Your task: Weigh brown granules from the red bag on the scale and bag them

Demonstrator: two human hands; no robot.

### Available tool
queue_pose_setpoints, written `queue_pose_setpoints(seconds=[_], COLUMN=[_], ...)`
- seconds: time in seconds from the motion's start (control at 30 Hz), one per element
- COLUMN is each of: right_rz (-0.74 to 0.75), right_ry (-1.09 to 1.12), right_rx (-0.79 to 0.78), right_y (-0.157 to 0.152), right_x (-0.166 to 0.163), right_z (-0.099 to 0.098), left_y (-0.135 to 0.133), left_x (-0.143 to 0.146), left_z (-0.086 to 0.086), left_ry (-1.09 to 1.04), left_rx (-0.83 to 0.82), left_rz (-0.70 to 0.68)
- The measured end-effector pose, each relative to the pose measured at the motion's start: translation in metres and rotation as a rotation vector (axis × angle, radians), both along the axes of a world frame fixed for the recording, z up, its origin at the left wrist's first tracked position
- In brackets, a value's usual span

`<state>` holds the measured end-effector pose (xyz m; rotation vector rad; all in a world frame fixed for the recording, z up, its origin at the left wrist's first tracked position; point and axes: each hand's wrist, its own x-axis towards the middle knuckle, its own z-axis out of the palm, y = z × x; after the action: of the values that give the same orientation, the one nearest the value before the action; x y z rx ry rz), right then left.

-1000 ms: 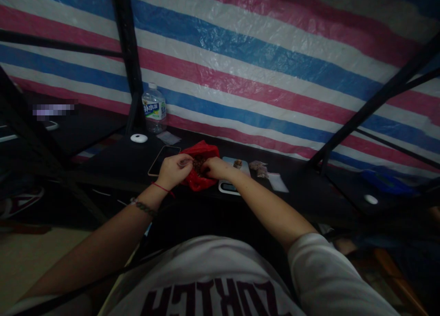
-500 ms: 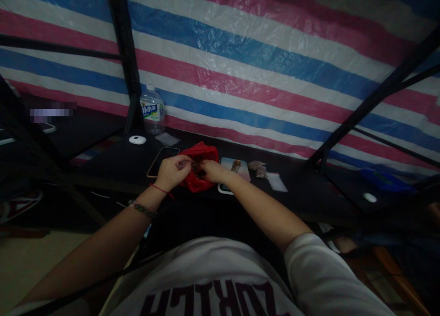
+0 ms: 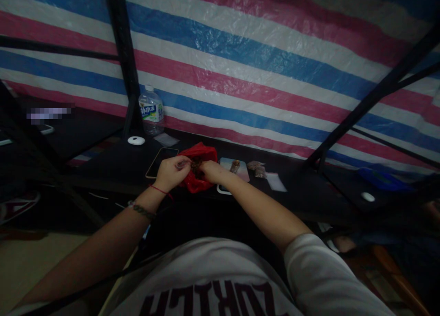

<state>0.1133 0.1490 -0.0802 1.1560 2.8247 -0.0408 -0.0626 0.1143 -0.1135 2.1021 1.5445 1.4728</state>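
Observation:
An open red plastic bag (image 3: 197, 184) lies on the black shelf, with brown, bitty contents (image 3: 197, 164) showing inside. At its left side is my left hand (image 3: 173, 171), its fingers pinched together over the bag's mouth; whatever is in them is too dim to name. My right hand (image 3: 210, 171) reaches in from the right, fingertips curled down among the brown bits and partly hidden. Just right of that hand lies a phone with a pale screen or case (image 3: 243, 170), a small filled packet (image 3: 235, 166) on top of it. A dark-screened phone (image 3: 158, 162) lies beside my left hand.
Small filled packets (image 3: 260, 171) and a flat clear bag (image 3: 276, 182) lie to the right. Behind on the left stand a clear plastic bottle (image 3: 151, 112), another clear bag (image 3: 167, 139) and a white earbud case (image 3: 136, 140). Black metal posts (image 3: 125, 55) frame the shelf before a striped sheet.
Both hands stay at the red bag, with hardly any movement. The whole view has shifted very slightly.

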Motion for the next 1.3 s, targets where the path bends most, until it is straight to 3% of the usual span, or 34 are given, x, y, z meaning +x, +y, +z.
queue_pose_setpoints(seconds=[0.13,0.27,0.43,0.63,1.3], right_rz=[0.05,0.04,-0.159,-0.313,-0.152], right_ry=[0.05,0.22,0.387,0.243,0.137], right_rx=[0.012,0.069,0.165,0.239,0.216], right_y=[-0.001,-0.003,-0.001,0.001,0.014], right_x=[0.008,0.033,0.093,0.147,0.149], right_z=[0.005,0.023,0.049,0.055,0.035], left_y=[-0.001,-0.001,0.002,0.0,0.0], left_x=[0.0,0.0,0.0,0.002,0.002], left_z=[0.002,0.002,-0.002,-0.002,-0.003], left_ry=[0.012,0.003,-0.011,-0.007,0.002], left_rx=[-0.011,-0.012,-0.009,-0.023,-0.015], left_rz=[0.006,0.008,0.009,0.008,0.004])
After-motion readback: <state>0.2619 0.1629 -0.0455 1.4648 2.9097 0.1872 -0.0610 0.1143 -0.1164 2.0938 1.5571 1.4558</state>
